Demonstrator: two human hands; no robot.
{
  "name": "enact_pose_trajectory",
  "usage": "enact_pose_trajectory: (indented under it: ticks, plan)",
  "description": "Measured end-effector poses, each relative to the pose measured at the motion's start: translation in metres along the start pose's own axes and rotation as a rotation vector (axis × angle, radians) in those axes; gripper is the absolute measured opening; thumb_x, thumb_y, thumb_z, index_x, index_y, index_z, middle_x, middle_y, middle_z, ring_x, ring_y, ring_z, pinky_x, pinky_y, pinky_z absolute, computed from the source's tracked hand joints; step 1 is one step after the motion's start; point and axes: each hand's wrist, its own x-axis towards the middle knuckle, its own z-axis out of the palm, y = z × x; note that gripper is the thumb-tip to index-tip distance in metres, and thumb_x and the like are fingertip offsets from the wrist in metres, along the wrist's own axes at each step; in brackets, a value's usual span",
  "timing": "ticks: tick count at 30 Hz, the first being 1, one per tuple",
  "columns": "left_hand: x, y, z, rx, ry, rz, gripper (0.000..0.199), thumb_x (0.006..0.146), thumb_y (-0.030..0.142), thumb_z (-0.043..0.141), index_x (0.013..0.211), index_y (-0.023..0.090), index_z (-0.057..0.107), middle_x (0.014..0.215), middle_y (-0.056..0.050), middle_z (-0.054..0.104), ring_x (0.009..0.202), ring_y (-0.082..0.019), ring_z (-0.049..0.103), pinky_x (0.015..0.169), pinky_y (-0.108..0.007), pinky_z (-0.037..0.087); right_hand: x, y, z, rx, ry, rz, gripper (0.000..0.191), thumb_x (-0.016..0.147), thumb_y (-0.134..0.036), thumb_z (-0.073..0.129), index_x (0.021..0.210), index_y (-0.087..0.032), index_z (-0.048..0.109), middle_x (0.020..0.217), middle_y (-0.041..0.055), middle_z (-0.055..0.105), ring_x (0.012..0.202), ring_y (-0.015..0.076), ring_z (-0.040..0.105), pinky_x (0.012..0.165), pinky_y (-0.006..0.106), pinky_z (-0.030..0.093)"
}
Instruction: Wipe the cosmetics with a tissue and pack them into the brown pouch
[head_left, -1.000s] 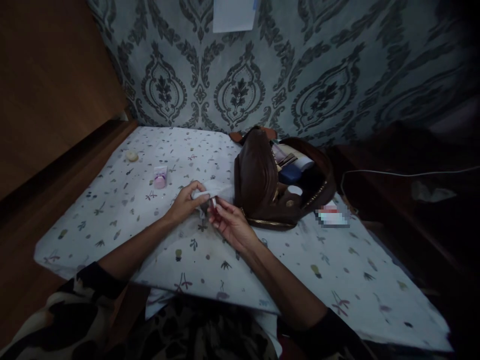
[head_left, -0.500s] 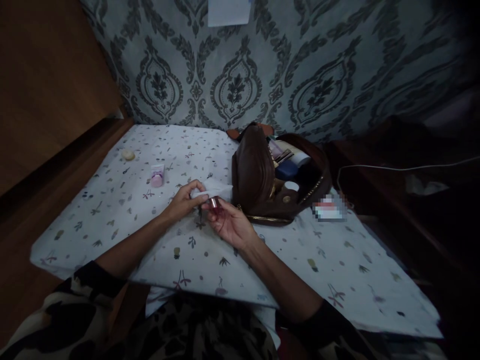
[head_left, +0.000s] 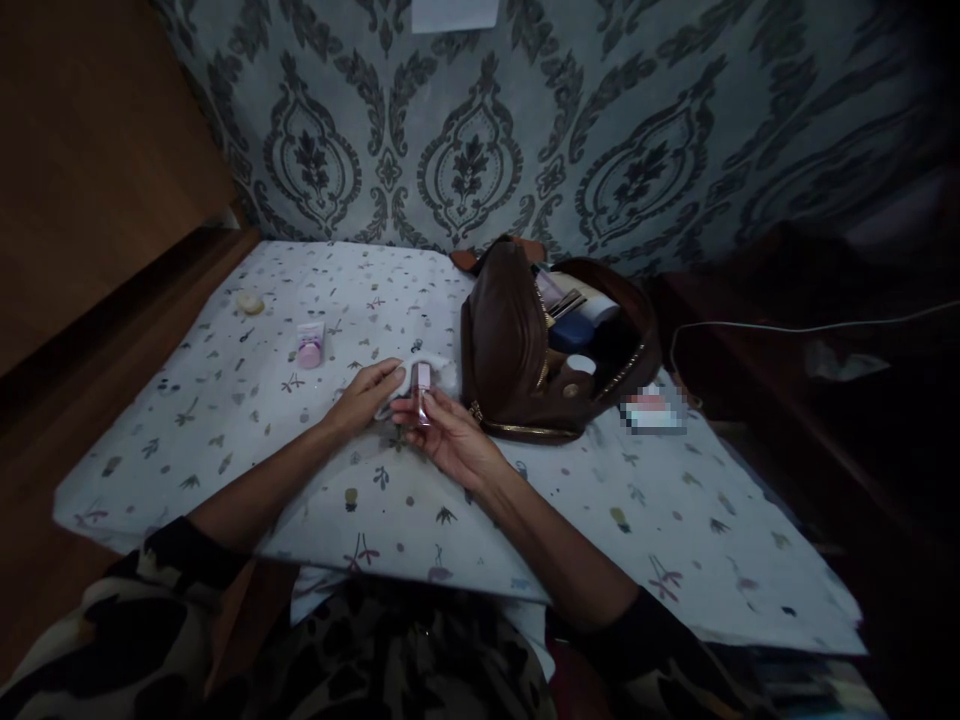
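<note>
In my right hand [head_left: 457,440] is a small clear pinkish bottle [head_left: 422,385], held upright between thumb and fingers. My left hand [head_left: 365,393] is closed on a white cloth [head_left: 442,368], which lies behind and beside the bottle. What sort of cloth or wipe it is does not show. Just right of my hands, a brown leather bag [head_left: 499,350] stands unzipped, with several toiletries inside. Among them are a dark blue item [head_left: 571,331] and a container with a white lid [head_left: 581,365].
A small tube with a pink cap [head_left: 310,345] and a pale yellowish piece [head_left: 250,302] lie at the left on the patterned tablecloth [head_left: 225,440]. A blurred-out packet [head_left: 652,408] sits right of the bag. A white cable [head_left: 795,328] runs off to the right.
The bottle has come out from beside the cloth and now shows most of its length, turned upright in my right hand. My left hand still holds the cloth. The view has shifted slightly.
</note>
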Motion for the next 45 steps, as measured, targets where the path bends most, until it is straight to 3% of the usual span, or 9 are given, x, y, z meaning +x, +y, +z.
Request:
enact_pose_trajectory:
  ticks: [6, 10, 14, 18, 26, 32, 35, 39, 45]
  plan:
    - [-0.004, 0.003, 0.001, 0.091, -0.084, -0.022, 0.05, 0.087, 0.065, 0.059, 0.073, 0.017, 0.054, 0.067, 0.004, 0.046, 0.064, -0.011, 0.044, 0.059, -0.022, 0.037, 0.004, 0.0, -0.003, -0.065, 0.127, -0.058, 0.048, 0.062, -0.043, 0.096, 0.091, -0.022, 0.064, 0.086, -0.0003, 0.078, 0.075, 0.0128, 0.07, 0.059, 0.019, 0.05]
    - [-0.006, 0.008, 0.002, 0.094, -0.087, 0.007, 0.048, 0.09, 0.063, 0.057, 0.075, 0.017, 0.056, 0.066, 0.003, 0.049, 0.061, -0.011, 0.045, 0.056, -0.022, 0.039, 0.005, 0.002, -0.003, -0.272, 0.182, -0.178, 0.042, 0.059, -0.047, 0.094, 0.082, -0.02, 0.071, 0.073, -0.005, 0.068, 0.064, 0.0086, 0.058, 0.057, 0.019, 0.043]
    - [-0.011, 0.017, 0.004, 0.166, -0.179, 0.056, 0.041, 0.092, 0.056, 0.058, 0.093, 0.016, 0.064, 0.076, 0.001, 0.059, 0.066, -0.013, 0.052, 0.06, -0.022, 0.043, 0.003, 0.006, 0.0, -0.41, 0.194, -0.248, 0.036, 0.061, -0.045, 0.09, 0.072, -0.019, 0.068, 0.06, -0.007, 0.056, 0.053, 0.0079, 0.046, 0.048, 0.021, 0.034]
    - [-0.013, 0.025, 0.001, 0.232, -0.276, 0.094, 0.04, 0.092, 0.049, 0.06, 0.115, 0.016, 0.063, 0.091, -0.002, 0.066, 0.082, -0.018, 0.062, 0.074, -0.025, 0.05, 0.001, 0.004, 0.005, -0.271, 0.149, -0.27, 0.044, 0.059, -0.053, 0.089, 0.078, -0.019, 0.068, 0.066, -0.003, 0.065, 0.056, 0.01, 0.055, 0.051, 0.022, 0.041]
    - [-0.012, 0.016, -0.013, 0.6, -0.161, 0.324, 0.029, 0.093, 0.043, 0.059, 0.077, 0.018, 0.062, 0.067, 0.003, 0.06, 0.06, -0.013, 0.055, 0.06, -0.021, 0.045, -0.009, -0.007, 0.014, -0.375, 0.18, -0.296, 0.063, 0.062, -0.074, 0.081, 0.083, -0.017, 0.065, 0.064, -0.0036, 0.064, 0.052, 0.0095, 0.058, 0.047, 0.021, 0.039]
    - [-0.015, 0.009, -0.017, 0.654, 0.023, 0.365, 0.036, 0.092, 0.046, 0.054, 0.067, 0.02, 0.059, 0.055, 0.004, 0.053, 0.051, -0.013, 0.049, 0.051, -0.023, 0.039, -0.015, -0.01, 0.021, -0.408, 0.154, -0.295, 0.054, 0.066, -0.063, 0.083, 0.091, -0.021, 0.059, 0.062, -0.0091, 0.058, 0.05, 0.0096, 0.057, 0.045, 0.02, 0.037]
    - [-0.02, 0.005, -0.014, 0.591, 0.204, 0.307, 0.037, 0.095, 0.045, 0.046, 0.071, 0.02, 0.06, 0.057, 0.003, 0.052, 0.053, -0.016, 0.049, 0.053, -0.026, 0.039, -0.025, -0.015, 0.025, -0.417, 0.107, -0.304, 0.047, 0.065, -0.053, 0.084, 0.088, -0.022, 0.057, 0.061, -0.0097, 0.054, 0.053, 0.011, 0.058, 0.049, 0.021, 0.041]
    - [-0.021, 0.001, -0.014, 0.562, 0.345, 0.183, 0.037, 0.098, 0.045, 0.041, 0.076, 0.022, 0.06, 0.054, 0.003, 0.046, 0.052, -0.018, 0.046, 0.053, -0.029, 0.04, -0.056, -0.047, 0.031, -0.606, 0.218, -0.626, 0.021, 0.078, -0.032, 0.074, 0.091, -0.021, 0.063, 0.079, -0.0029, 0.065, 0.068, 0.0115, 0.059, 0.063, 0.024, 0.046]
    - [-0.012, 0.0, -0.014, 0.58, 0.15, 0.234, 0.043, 0.097, 0.047, 0.044, 0.061, 0.024, 0.041, 0.056, 0.004, 0.043, 0.051, -0.015, 0.043, 0.049, -0.026, 0.038, -0.086, -0.142, 0.008, -1.124, 0.682, -1.162, 0.011, 0.089, -0.03, 0.064, 0.097, -0.023, 0.065, 0.091, 0.0016, 0.071, 0.079, 0.017, 0.063, 0.074, 0.028, 0.046]
